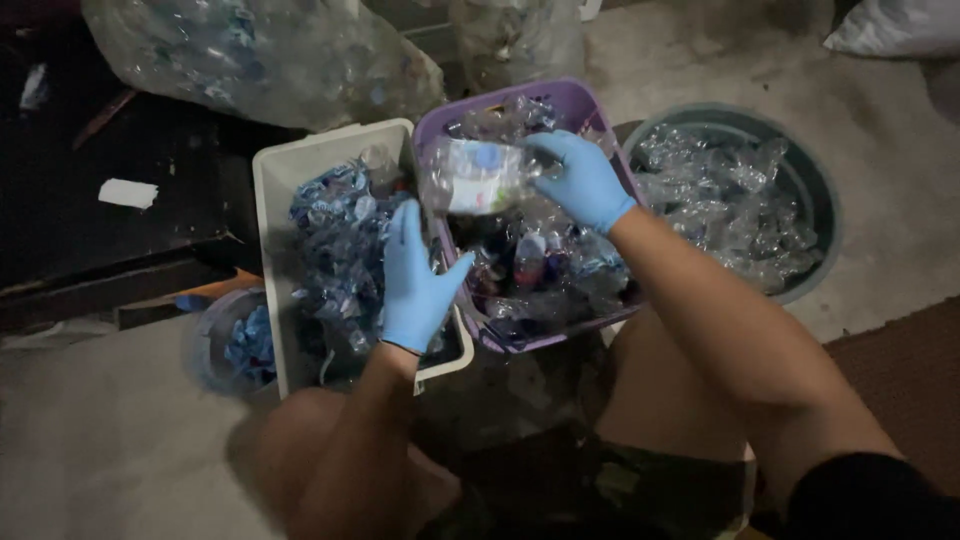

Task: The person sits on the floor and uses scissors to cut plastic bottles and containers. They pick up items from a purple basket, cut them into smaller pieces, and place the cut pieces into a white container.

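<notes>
The crushed clear plastic bottle (478,176) with its pale label is up in the air over the back-left corner of the purple bin (590,110), pinched at one end by the right hand (583,180), so the label side faces up where it's easy to get at. The left hand (412,280) is empty, fingers spread flat, hovering over the edge where the white bin (270,200) full of blue label scraps meets the purple one. Everything sits on the floor in an arc by the knees: round dark tub (815,170) of clear bottles right, small bucket (205,340) of blue caps left, big clear sacks (250,50) behind.
</notes>
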